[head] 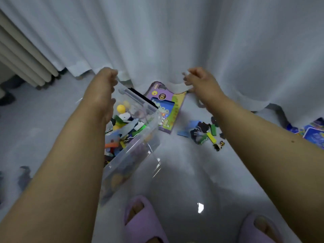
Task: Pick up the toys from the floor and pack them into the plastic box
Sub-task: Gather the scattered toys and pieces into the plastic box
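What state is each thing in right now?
Plastic box: open, tilted, partly filled with toys.
Left hand: grips the box's far rim.
Right hand: fingers curled, holding nothing visible.
Purple package: flat on floor.
Loose pieces: scattered on floor, unpacked.

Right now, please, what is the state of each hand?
Left hand: grips the far rim of the plastic box.
Right hand: fingers loosely curled, holds nothing, above the purple toy package.
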Demonstrator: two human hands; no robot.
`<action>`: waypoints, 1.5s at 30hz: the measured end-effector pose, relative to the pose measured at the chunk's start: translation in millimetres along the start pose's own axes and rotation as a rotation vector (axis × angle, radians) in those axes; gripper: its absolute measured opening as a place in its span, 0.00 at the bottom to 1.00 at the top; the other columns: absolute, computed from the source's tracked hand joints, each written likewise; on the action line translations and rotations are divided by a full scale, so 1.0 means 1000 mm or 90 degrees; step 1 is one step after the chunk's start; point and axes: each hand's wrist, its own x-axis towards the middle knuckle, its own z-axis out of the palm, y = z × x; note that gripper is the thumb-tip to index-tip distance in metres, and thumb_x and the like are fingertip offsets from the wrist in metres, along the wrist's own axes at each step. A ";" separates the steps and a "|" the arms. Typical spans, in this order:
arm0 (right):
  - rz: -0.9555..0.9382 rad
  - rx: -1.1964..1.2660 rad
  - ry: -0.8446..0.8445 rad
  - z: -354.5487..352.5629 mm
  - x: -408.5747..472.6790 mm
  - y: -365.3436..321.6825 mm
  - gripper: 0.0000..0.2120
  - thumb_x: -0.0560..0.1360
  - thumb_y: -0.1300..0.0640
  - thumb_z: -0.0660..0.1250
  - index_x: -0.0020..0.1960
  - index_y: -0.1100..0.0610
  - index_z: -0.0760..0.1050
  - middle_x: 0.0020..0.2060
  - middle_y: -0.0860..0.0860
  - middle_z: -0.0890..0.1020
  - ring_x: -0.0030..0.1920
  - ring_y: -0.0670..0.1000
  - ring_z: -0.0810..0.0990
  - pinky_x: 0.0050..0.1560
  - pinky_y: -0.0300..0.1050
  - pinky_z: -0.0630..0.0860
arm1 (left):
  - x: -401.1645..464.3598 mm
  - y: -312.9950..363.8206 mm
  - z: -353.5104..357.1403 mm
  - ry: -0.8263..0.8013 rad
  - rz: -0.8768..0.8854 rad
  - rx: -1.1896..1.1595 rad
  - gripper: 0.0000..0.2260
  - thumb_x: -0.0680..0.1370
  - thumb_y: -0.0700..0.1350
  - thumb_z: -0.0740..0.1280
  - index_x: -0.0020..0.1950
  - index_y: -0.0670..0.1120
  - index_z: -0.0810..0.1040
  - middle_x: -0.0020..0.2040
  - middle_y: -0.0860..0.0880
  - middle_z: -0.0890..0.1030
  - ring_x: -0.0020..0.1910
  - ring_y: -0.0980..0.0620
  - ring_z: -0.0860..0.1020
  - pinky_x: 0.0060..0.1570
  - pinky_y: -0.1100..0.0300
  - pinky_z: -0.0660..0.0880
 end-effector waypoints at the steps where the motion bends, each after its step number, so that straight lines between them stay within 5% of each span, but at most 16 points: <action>1: 0.028 -0.024 0.024 -0.022 0.002 0.015 0.06 0.76 0.53 0.65 0.40 0.48 0.71 0.41 0.50 0.78 0.43 0.49 0.75 0.48 0.48 0.73 | -0.003 -0.002 0.018 -0.013 0.019 -0.004 0.07 0.77 0.49 0.61 0.50 0.48 0.76 0.51 0.50 0.76 0.53 0.53 0.72 0.60 0.54 0.67; 6: 0.204 -0.140 0.041 -0.089 0.002 0.096 0.08 0.74 0.50 0.69 0.43 0.53 0.71 0.44 0.51 0.77 0.45 0.52 0.76 0.50 0.49 0.74 | -0.006 -0.035 0.115 -0.210 -0.013 0.141 0.06 0.77 0.38 0.63 0.40 0.44 0.73 0.44 0.43 0.74 0.45 0.47 0.75 0.45 0.55 0.75; 11: 0.372 -0.326 -0.005 -0.104 -0.006 0.160 0.31 0.67 0.46 0.75 0.63 0.57 0.68 0.56 0.58 0.75 0.53 0.58 0.77 0.48 0.49 0.75 | 0.013 -0.112 0.172 -0.280 -0.067 0.388 0.07 0.72 0.45 0.68 0.43 0.44 0.72 0.48 0.43 0.75 0.44 0.47 0.73 0.47 0.53 0.77; 15: 0.449 -0.552 -0.071 -0.103 -0.016 0.187 0.49 0.60 0.37 0.76 0.72 0.57 0.58 0.66 0.61 0.63 0.67 0.62 0.64 0.67 0.52 0.64 | 0.029 -0.166 0.182 -0.296 -0.063 0.628 0.37 0.65 0.56 0.73 0.69 0.42 0.65 0.64 0.42 0.70 0.59 0.44 0.73 0.54 0.55 0.72; 23: 0.369 -0.560 -0.099 -0.076 -0.006 0.221 0.61 0.54 0.37 0.79 0.75 0.52 0.48 0.66 0.58 0.59 0.66 0.61 0.59 0.68 0.53 0.62 | 0.056 -0.208 0.201 -0.358 -0.046 0.825 0.58 0.63 0.61 0.76 0.78 0.48 0.39 0.76 0.39 0.50 0.76 0.38 0.50 0.72 0.45 0.53; 30: 0.269 -0.608 -0.170 -0.060 0.013 0.232 0.61 0.59 0.45 0.80 0.77 0.49 0.42 0.69 0.60 0.56 0.67 0.63 0.61 0.63 0.56 0.69 | 0.069 -0.222 0.235 -0.391 0.000 0.902 0.57 0.64 0.56 0.77 0.76 0.56 0.36 0.73 0.43 0.50 0.71 0.34 0.53 0.68 0.39 0.62; 35: 0.251 -0.595 -0.220 -0.055 0.024 0.237 0.52 0.59 0.54 0.81 0.74 0.46 0.55 0.67 0.59 0.59 0.64 0.64 0.67 0.60 0.52 0.72 | 0.076 -0.224 0.244 -0.414 0.053 0.924 0.43 0.66 0.48 0.76 0.73 0.54 0.53 0.65 0.42 0.57 0.61 0.36 0.64 0.60 0.51 0.67; 40: 0.231 -0.574 -0.200 -0.052 0.030 0.240 0.36 0.67 0.59 0.74 0.70 0.49 0.61 0.63 0.61 0.62 0.54 0.63 0.75 0.51 0.46 0.73 | 0.085 -0.224 0.243 -0.400 -0.004 0.808 0.34 0.68 0.44 0.74 0.69 0.51 0.60 0.63 0.41 0.60 0.60 0.36 0.69 0.59 0.51 0.72; 45: 0.238 -0.526 -0.196 -0.052 0.032 0.243 0.29 0.67 0.61 0.72 0.65 0.51 0.65 0.60 0.60 0.65 0.48 0.57 0.70 0.43 0.42 0.69 | 0.084 -0.225 0.245 -0.414 -0.021 0.780 0.32 0.67 0.43 0.75 0.66 0.45 0.62 0.62 0.39 0.64 0.59 0.41 0.68 0.56 0.54 0.74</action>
